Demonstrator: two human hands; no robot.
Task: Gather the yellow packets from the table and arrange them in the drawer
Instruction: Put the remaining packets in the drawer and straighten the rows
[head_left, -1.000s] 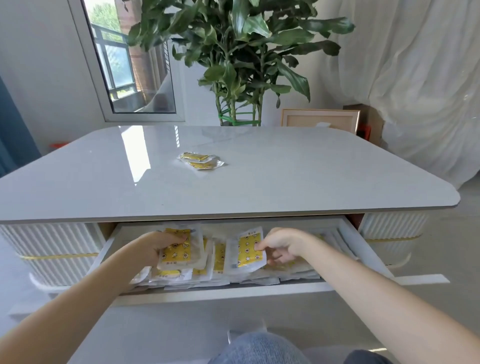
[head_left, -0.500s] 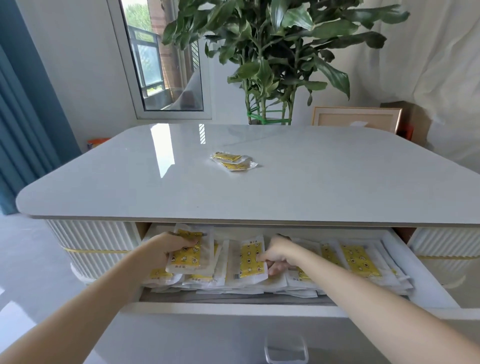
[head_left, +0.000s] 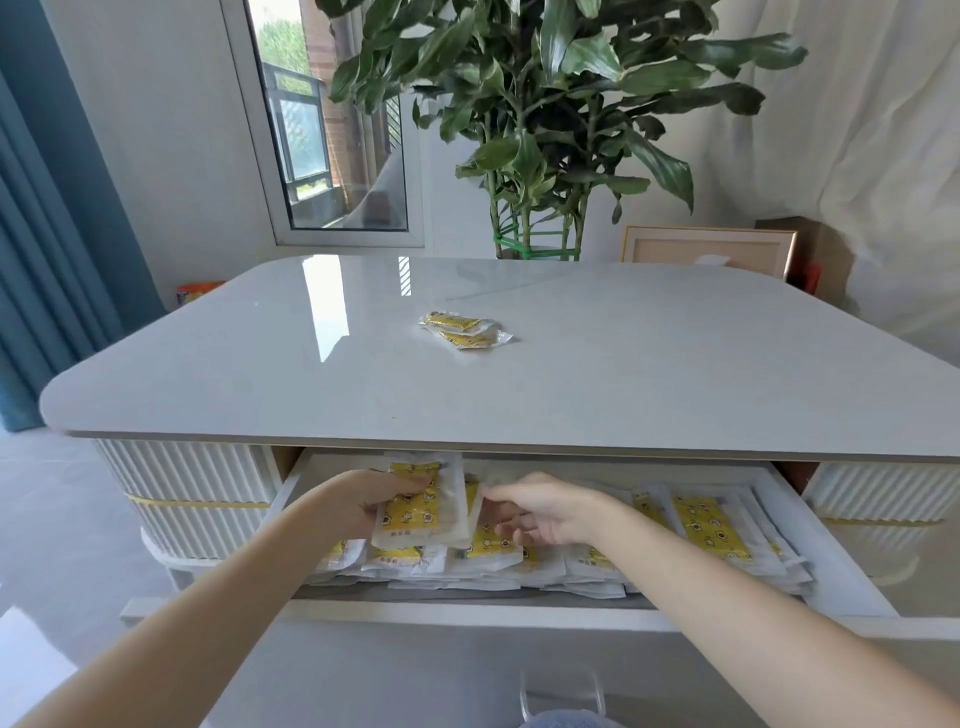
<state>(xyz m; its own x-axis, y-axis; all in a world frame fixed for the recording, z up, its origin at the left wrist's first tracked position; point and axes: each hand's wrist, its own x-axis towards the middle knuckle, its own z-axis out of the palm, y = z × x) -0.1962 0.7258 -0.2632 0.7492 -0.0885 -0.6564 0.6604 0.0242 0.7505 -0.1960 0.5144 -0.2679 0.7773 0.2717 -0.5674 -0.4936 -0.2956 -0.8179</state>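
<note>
Both hands work inside the open drawer (head_left: 831, 551), nearly full of yellow packets: left hand (head_left: 358, 506) grips one packet (head_left: 415, 506), right hand (head_left: 540, 512) spread loosely on others. Two packets (head_left: 462, 330) remain on the table (head_left: 675, 374).

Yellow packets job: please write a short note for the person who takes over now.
Left hand: holds a packet tilted up at the left end of the open drawer.
Right hand: fingers spread on the packets beside it, no clear grip.
Done: many packets lie in the drawer, in overlapping rows.
Left: a small pile waits on the table; bring it over, then lay the held packet flat.
</note>
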